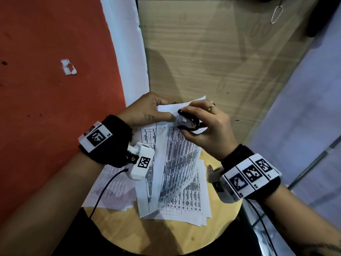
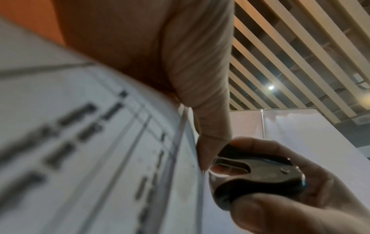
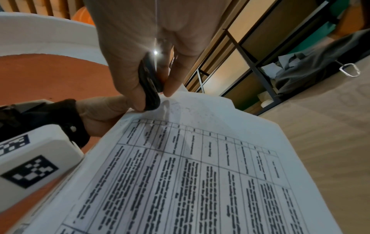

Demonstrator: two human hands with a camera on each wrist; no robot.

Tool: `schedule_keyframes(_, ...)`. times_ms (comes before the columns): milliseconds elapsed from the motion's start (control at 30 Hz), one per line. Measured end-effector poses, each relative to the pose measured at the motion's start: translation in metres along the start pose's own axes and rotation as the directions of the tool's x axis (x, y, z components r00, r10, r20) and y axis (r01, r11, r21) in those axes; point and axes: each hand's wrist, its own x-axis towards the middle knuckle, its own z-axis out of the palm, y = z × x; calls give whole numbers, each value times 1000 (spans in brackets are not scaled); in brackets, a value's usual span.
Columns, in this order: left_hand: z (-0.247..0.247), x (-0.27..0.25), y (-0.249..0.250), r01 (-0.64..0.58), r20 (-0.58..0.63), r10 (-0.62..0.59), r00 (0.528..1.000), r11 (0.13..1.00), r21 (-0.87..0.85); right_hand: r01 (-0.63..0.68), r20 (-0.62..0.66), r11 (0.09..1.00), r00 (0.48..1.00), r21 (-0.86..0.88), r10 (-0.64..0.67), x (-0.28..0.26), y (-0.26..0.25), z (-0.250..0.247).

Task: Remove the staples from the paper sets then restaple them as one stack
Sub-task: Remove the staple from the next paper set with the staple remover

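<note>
A set of printed table sheets point(image 1: 177, 163) is lifted off the round wooden top point(image 1: 166, 235), its front page curling. My left hand point(image 1: 164, 109) pinches the set's top corner, thumb on the front. My right hand point(image 1: 184, 121) grips a black staple remover point(image 1: 188, 122) and holds its metal jaws against that corner. In the left wrist view the staple remover point(image 2: 256, 175) touches the paper edge point(image 2: 192, 158) beside my thumb point(image 2: 212, 126). From the right wrist, the staple remover point(image 3: 150, 88) sits at the sheets' corner point(image 3: 200, 158). No staple can be made out.
Two more piles of printed sheets lie on the wooden top, one at the left point(image 1: 110, 191) and one under the held set point(image 1: 188, 206). A wood-grain panel point(image 1: 221, 61) stands behind, a red surface point(image 1: 55, 89) to the left. Wrist-camera cables trail off the top's edge.
</note>
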Motion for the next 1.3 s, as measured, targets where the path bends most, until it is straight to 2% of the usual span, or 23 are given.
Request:
schedule_keyframes(200, 1, -2, 7, -13, 22, 12, 1000, 1000, 16, 82, 58, 993, 995, -86, -78, 3, 0, 0)
schedule_keyframes(500, -2, -4, 11, -33, 59, 30, 998, 998, 60, 174, 125, 978, 979, -111, -160, 8, -2, -3)
schedule_keyframes(800, -5, -6, 13, -51, 116, 46, 992, 998, 42, 230, 115, 949, 971, -217, -209, 10, -4, 0)
schedule_keyframes(933, -4, -7, 13, -45, 135, 42, 990, 999, 18, 204, 120, 960, 976, -192, -184, 9, 0, 1)
schedule_keyframes(1067, -6, -10, 10, -17, 137, 26, 990, 998, -62, 123, 82, 986, 990, -115, -114, 8, 3, -1)
schedule_keyframes(1300, 1, -11, 15, -120, 82, 134, 988, 980, -156, -3, -27, 1000, 1000, 11, 3, 6, -1, -2)
